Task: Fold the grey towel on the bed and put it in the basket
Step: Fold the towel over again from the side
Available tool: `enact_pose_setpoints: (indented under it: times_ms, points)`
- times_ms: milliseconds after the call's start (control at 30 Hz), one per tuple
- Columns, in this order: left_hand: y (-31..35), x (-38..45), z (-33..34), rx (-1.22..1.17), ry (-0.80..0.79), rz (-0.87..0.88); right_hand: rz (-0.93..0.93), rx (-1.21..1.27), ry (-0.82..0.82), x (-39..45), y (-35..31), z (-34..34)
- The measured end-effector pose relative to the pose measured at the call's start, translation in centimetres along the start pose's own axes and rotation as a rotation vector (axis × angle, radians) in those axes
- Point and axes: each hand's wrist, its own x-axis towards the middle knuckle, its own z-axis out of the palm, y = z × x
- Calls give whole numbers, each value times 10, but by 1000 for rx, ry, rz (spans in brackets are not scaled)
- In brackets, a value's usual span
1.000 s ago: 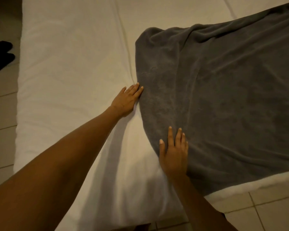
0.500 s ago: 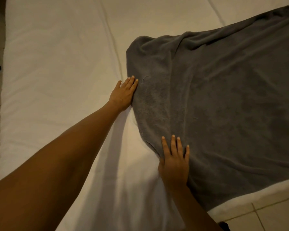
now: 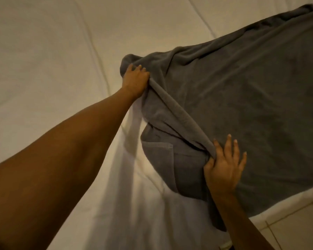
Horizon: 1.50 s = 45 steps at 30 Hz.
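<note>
The grey towel (image 3: 242, 105) lies spread over the right half of the white bed (image 3: 52, 60). Its left edge is lifted off the sheet, stretched in a taut ridge between my two hands, with the lower layer of cloth showing underneath. My left hand (image 3: 135, 82) grips the far end of that edge, near the towel's far left corner. My right hand (image 3: 224, 168) pinches the near end between thumb and fingers, the fingers lying on the towel. No basket is in view.
The white sheet stretches wide to the left of the towel, with creases running across it. The bed's near edge runs along the lower right, and beyond it is pale tiled floor (image 3: 300, 230).
Both hands lay flat at the towel's left edge before. Now they have closed on that edge and lifted it off the bed. My view has moved closer.
</note>
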Motion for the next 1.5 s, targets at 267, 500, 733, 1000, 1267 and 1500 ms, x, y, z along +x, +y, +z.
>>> enact_pose_setpoints:
  times_ms: [267,500,733,1000,1267,1500]
  points:
    - [86,90,-47,25,154,119,205,-35,61,74,73,-21]
    - [95,70,6,-44,77,218,204,-55,-104,85,93,3]
    - [83,17,60,-101,84,466,-125,112,-307,63,24,40]
    - [73,11,71,-81,127,547,-302,93,-369,69,-21,54]
    - [83,0,71,54,162,619,-222,-19,-292,48,-25,25]
    - [112,6,49,8,110,546,-115,100,-143,9,5,-7]
